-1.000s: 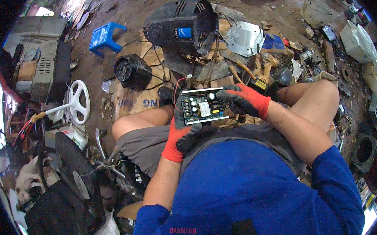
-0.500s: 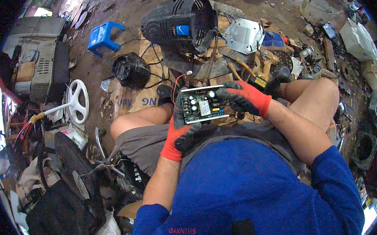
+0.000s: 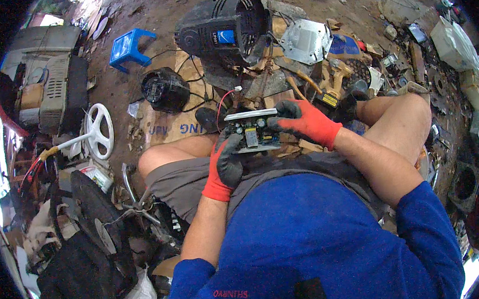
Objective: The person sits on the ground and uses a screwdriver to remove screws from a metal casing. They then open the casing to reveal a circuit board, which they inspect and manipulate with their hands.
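Observation:
Between my two gloved hands, above my lap, is a circuit board (image 3: 253, 132) with metal rails along its far and near edges. Its component side, with capacitors and a pale labelled block, faces me at a tilt. My left hand (image 3: 226, 160), in a red and black glove, grips the board's left end, the thumb lying over its near left corner. At the board's far right corner my right hand (image 3: 306, 121) has its fingers closed on the edge. A thin red wire (image 3: 224, 101) with a white plug rises from the board's left side.
Beyond my knees lies a large black plastic housing (image 3: 223, 31), with a smaller black round part (image 3: 165, 90) on cardboard. A yellow cordless drill (image 3: 335, 84) and a metal plate (image 3: 306, 41) are at the right. A blue stool (image 3: 131, 49) and a white wheel (image 3: 100, 131) stand left.
The board has tilted, so its face looks foreshortened, and it has shifted slightly left. My left thumb now reaches further over its near left corner. My right hand has moved slightly left with it.

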`<control>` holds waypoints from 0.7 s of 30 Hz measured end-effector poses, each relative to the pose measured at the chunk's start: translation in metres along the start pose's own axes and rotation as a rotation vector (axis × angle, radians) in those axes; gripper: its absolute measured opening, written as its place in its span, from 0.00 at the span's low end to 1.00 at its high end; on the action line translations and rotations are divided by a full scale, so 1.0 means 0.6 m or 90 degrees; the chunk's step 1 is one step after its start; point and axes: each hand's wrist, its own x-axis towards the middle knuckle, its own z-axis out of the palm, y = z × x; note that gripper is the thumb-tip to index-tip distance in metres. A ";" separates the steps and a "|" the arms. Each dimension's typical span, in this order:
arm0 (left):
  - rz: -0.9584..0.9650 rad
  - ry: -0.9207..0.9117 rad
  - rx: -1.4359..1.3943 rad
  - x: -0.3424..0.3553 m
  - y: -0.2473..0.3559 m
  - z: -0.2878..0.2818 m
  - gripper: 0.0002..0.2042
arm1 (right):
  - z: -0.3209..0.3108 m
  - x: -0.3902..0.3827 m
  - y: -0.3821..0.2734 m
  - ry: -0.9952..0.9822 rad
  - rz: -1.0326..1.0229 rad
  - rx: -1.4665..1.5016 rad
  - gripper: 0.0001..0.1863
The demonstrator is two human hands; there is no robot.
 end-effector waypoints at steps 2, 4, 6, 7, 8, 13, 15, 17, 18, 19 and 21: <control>0.013 0.012 0.046 0.004 0.001 -0.001 0.20 | 0.003 0.003 0.011 0.005 -0.034 -0.024 0.19; 0.035 0.017 0.086 0.005 -0.002 -0.014 0.18 | 0.009 0.002 0.016 0.006 -0.050 -0.044 0.21; 0.067 0.010 0.117 0.015 -0.011 -0.032 0.17 | 0.013 0.003 0.015 0.009 -0.049 -0.066 0.24; 0.068 0.012 0.104 0.015 -0.014 -0.034 0.17 | 0.014 0.000 0.011 0.017 -0.039 -0.077 0.22; 0.070 0.014 0.092 0.013 -0.016 -0.035 0.17 | 0.015 -0.006 0.008 0.026 -0.029 -0.088 0.20; 0.093 0.029 0.150 0.015 -0.016 -0.054 0.16 | 0.026 -0.008 -0.001 0.020 -0.029 -0.103 0.22; 0.143 -0.002 0.173 0.007 -0.009 -0.036 0.16 | 0.031 -0.021 -0.017 0.032 -0.050 -0.154 0.24; 0.152 -0.007 0.187 0.003 -0.003 -0.021 0.17 | 0.035 -0.028 -0.021 0.043 -0.051 -0.137 0.25; 0.158 -0.006 0.194 -0.001 -0.002 -0.018 0.18 | 0.036 -0.029 -0.024 0.045 -0.052 -0.129 0.26; 0.167 0.000 0.241 0.000 -0.001 -0.022 0.18 | 0.033 -0.026 -0.019 0.028 -0.048 -0.119 0.26; 0.184 0.016 0.337 0.005 0.002 -0.031 0.18 | 0.027 -0.014 -0.011 -0.008 -0.040 -0.097 0.27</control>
